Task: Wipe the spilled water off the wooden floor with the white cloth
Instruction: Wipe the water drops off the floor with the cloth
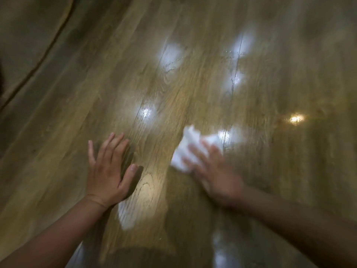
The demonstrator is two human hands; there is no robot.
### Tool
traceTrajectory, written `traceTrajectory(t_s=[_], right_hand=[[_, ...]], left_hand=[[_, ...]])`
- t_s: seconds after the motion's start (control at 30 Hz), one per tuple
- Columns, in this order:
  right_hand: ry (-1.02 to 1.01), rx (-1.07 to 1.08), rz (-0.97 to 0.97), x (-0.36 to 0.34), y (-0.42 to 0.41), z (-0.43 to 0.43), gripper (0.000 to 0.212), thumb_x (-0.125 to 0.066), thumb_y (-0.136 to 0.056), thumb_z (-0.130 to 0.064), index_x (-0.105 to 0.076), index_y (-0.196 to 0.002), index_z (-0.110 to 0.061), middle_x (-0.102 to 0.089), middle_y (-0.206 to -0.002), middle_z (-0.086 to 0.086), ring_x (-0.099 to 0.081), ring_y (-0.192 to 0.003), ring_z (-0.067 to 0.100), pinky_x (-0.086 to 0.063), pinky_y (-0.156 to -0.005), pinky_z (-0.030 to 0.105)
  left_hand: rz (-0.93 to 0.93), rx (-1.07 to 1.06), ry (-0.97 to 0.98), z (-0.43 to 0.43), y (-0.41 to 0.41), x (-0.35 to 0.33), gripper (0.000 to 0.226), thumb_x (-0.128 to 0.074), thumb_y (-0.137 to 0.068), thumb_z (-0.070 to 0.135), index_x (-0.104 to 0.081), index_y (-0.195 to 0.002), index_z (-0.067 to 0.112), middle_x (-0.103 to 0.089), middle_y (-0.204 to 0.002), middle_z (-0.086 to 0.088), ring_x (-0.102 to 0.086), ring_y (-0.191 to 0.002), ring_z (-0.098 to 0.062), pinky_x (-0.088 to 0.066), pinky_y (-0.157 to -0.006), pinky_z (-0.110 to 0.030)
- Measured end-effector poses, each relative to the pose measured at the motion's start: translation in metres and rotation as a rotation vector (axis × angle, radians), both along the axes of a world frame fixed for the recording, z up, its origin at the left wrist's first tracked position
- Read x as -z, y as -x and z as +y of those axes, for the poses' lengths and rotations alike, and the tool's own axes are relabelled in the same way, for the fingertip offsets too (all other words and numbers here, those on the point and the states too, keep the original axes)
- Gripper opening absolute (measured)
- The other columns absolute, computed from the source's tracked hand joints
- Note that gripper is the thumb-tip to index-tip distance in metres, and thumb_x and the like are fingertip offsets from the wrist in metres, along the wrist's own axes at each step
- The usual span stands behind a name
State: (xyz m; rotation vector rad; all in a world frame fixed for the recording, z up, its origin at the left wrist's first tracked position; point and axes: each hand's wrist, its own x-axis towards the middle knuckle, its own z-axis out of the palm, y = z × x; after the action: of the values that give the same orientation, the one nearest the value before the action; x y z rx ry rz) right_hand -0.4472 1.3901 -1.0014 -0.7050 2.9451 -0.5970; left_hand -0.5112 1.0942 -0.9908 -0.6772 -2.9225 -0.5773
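Observation:
The wooden floor (pixel 193 84) fills the view, its planks glossy with bright light reflections. Small water droplets (pixel 171 67) glisten on a plank further ahead, and more droplets (pixel 230 54) lie to the right of them. My right hand (pixel 214 171) presses flat on a crumpled white cloth (pixel 188 149) on the floor; the hand is blurred by motion. My left hand (pixel 108 171) rests flat on the boards to the left of the cloth, fingers spread, holding nothing.
A dark curved edge (pixel 38 60) crosses the floor at the upper left. A warm lamp reflection (pixel 294 118) shines at the right. A white glare patch (pixel 125 215) lies beside my left wrist.

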Motion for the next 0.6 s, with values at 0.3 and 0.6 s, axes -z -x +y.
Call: traceTrajectory(t_s=[0.3, 0.6], right_hand=[[-0.148, 0.363, -0.003, -0.02, 0.107, 0.172, 0.057, -0.027, -0.09, -0.033, -0.04, -0.146, -0.029, -0.026, -0.158, 0.016, -0.02, -0.146, 0.038, -0.017, -0.117, 0.048], [-0.128, -0.105, -0.014, 0.007, -0.094, 0.041, 0.054, -0.043, -0.093, -0.024, -0.039, -0.146, -0.032, -0.019, -0.162, 0.001, -0.012, -0.149, 0.036, -0.013, -0.12, 0.052]], left_hand=[[0.017, 0.012, 0.014, 0.024, -0.007, -0.004, 0.057, -0.038, -0.092, 0.04, -0.047, -0.136, 0.005, -0.047, -0.147, -0.013, -0.033, -0.143, -0.032, -0.001, -0.114, -0.07], [0.046, 0.262, -0.104, 0.132, -0.027, -0.008, 0.054, -0.042, -0.092, 0.038, -0.043, -0.139, 0.011, -0.041, -0.152, -0.009, -0.03, -0.146, -0.029, -0.003, -0.112, -0.072]])
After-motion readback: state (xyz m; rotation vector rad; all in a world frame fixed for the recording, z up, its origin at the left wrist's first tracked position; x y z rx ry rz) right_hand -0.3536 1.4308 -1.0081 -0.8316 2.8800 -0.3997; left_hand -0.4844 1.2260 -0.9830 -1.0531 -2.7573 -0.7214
